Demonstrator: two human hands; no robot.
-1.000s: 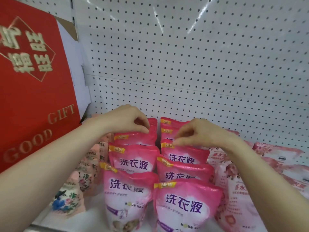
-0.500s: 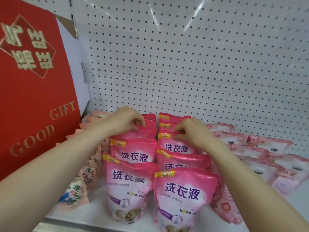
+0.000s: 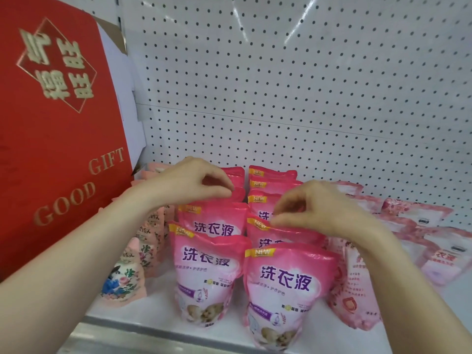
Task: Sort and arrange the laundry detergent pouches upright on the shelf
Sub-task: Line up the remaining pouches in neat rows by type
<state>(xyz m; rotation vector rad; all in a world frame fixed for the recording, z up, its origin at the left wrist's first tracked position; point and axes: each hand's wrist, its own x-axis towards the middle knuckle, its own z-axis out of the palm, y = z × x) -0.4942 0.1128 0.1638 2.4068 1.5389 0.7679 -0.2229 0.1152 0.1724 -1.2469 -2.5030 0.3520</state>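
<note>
Two rows of detergent pouches (image 3: 283,282) stand upright on the shelf (image 3: 158,318), running front to back toward the pegboard (image 3: 281,98). Floral pouches (image 3: 122,277) stand just left of them, the gift box (image 3: 56,123) further left. Flat pouches (image 3: 434,226) lie to the right. My left hand (image 3: 194,185) is over the left row, my right hand (image 3: 324,213) over the right.

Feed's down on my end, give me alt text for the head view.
Both hands reach to the top edges of upright pink pouches in two rows on a white shelf: left hand on the left row, right hand on the right row; grip unclear. A red gift box stands left; paler pouches lie flat right.
</note>
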